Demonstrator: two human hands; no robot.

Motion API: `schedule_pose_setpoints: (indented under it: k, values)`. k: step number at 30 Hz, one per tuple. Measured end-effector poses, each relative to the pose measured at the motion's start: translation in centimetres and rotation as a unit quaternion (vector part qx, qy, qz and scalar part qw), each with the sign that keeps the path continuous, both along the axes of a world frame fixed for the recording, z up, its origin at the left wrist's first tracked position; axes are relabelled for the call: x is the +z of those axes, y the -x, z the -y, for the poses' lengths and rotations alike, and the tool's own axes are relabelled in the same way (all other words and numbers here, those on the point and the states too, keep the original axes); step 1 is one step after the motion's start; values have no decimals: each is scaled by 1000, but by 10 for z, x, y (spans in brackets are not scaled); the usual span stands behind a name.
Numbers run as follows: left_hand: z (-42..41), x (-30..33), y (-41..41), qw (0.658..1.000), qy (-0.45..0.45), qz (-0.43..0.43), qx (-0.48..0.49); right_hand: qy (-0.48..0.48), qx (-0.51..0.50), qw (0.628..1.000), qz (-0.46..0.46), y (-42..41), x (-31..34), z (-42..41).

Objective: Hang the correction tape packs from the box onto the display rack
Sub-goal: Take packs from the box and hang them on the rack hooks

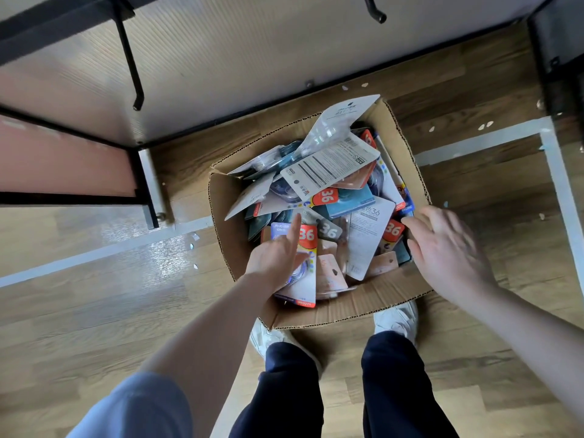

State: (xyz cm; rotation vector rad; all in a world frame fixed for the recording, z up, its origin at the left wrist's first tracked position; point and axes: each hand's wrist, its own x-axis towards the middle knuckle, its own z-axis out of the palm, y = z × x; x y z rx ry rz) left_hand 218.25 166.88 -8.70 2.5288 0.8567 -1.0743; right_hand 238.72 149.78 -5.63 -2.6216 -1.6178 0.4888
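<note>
An open cardboard box (363, 306) sits on the wood floor (94, 295) between the person's shoes, heaped with correction tape packs (331, 184). The left hand (275, 259) reaches into the box at its 7 o'clock corner; its forefinger lies straight along a pack with an orange 36 label (305, 263), pointing to 12 o'clock, and the thumb curls onto the card's face, so the pack is pinched under the hand, its lower end sticking out toward 6 o'clock. The right hand (442, 248) hovers at the box's 3 o'clock rim, fingers spread and relaxed, holding nothing; the nearest packs lie just off its fingertips toward 9 o'clock. A black rack hook (131, 64) juts out at 11 o'clock
</note>
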Motion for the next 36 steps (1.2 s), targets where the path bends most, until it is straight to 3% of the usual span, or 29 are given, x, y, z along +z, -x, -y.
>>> schedule_pose_setpoints:
  k: [5, 11, 16, 24, 26, 30, 33, 36]
  values:
    - [-15, -4, -17, 996, 22, 3, 89, -6, 13, 1000, 13, 3, 0, 1]
    - [-24, -2, -5, 997, -31, 44, 57, 19, 38, 999, 0, 6, -2, -4]
    - [-30, -9, 11, 987, -50, 142, 46, 67, 32, 997, -37, 12, -16, -9]
    - [-33, -13, 23, 984, -5, 156, 83, 168, -119, 964, -170, 19, -29, -24]
    - [-34, -12, 26, 981, -2, 171, 93, 161, -176, 942, -236, 21, -37, -28]
    - [-36, -13, 32, 973, -8, 206, 104, 88, -365, 851, -366, 25, -47, -37]
    - [-36, -14, 34, 970, -9, 219, 104, 28, -462, 797, -388, 30, -52, -39]
    - [-35, -13, 35, 969, -6, 223, 109, 2, -494, 776, -393, 33, -57, -42]
